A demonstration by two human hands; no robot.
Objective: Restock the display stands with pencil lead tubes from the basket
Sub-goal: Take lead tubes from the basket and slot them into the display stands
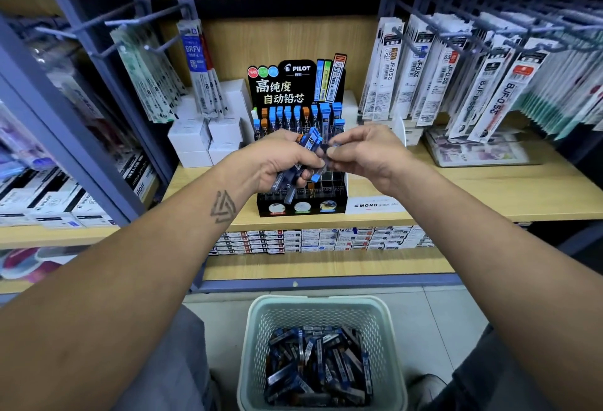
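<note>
A black Pilot display stand (301,205) sits on the wooden shelf, its back rows filled with blue- and orange-capped lead tubes (295,116). In front of the stand, my left hand (280,162) grips a bundle of several lead tubes (310,144). My right hand (362,152) pinches one tube (328,152) at the edge of that bundle. On the floor below stands a pale green basket (321,307) with many more tubes (318,365) lying loose in it.
White boxes (204,138) are stacked left of the stand. Refill packs hang on hooks at the left (195,61) and right (456,74). A white Mono stand (375,205) is beside the Pilot stand. Boxed stock (319,241) fills the shelf below.
</note>
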